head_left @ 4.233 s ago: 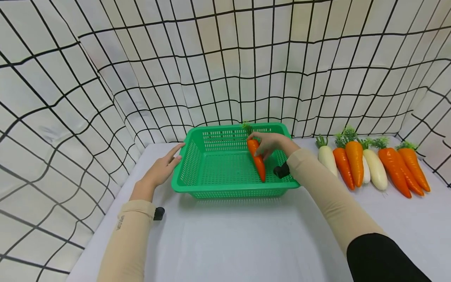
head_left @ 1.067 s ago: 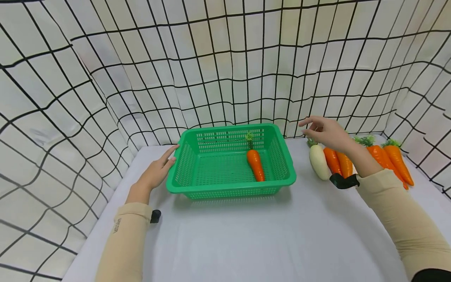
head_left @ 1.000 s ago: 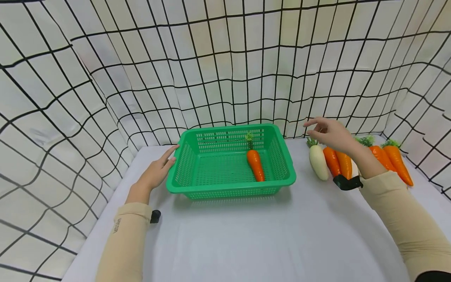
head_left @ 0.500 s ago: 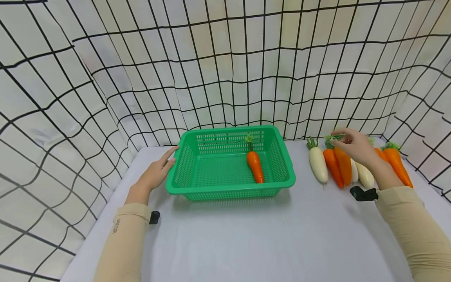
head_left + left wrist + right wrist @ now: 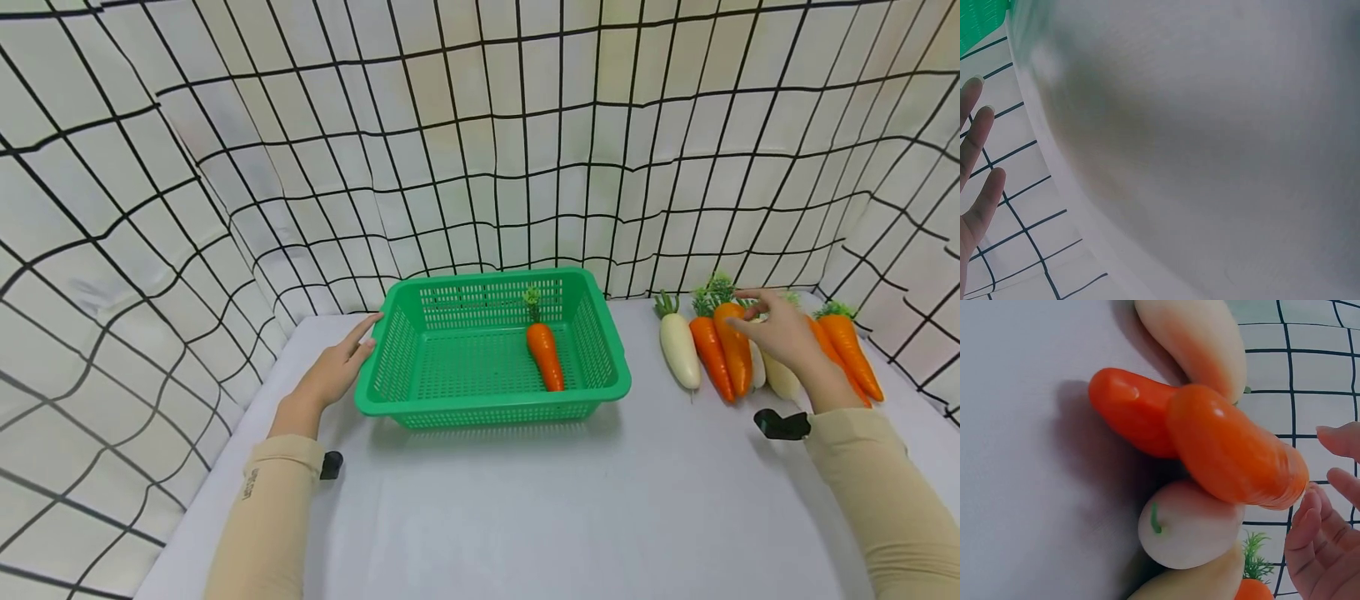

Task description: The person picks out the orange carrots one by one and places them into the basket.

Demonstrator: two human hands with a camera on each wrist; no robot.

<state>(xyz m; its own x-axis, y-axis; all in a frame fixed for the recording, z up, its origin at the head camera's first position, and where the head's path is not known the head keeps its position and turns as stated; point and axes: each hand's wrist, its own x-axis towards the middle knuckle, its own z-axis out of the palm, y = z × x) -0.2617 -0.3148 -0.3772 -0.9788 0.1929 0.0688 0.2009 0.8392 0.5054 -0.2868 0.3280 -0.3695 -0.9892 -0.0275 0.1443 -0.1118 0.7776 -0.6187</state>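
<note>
In the head view my left hand (image 5: 330,375) has its fingertips at the left rim of the green plastic basket (image 5: 491,405), fingers relaxed. One carrot (image 5: 545,357) with a leafy top lies in the basket's right half. On the right, my right hand (image 5: 783,337) hovers at the row of vegetables, thumb and fingertips beside the upper end of a lighter orange carrot (image 5: 735,354). The right wrist view has that orange carrot (image 5: 1235,447) lying over a redder carrot (image 5: 1132,412). Loosely bent fingers (image 5: 1310,534) come right up to its thick end without closing round it.
A white radish (image 5: 679,354) lies left of the carrots. Another pale radish (image 5: 780,382) and more carrots (image 5: 847,346) lie partly behind the right hand. Black netting (image 5: 487,158) over white cloth walls in the white table (image 5: 480,517).
Earlier the right hand set the carrot in the basket and let go. It then moved right and down to the lighter orange carrot in the row. The left hand stays at the basket rim.
</note>
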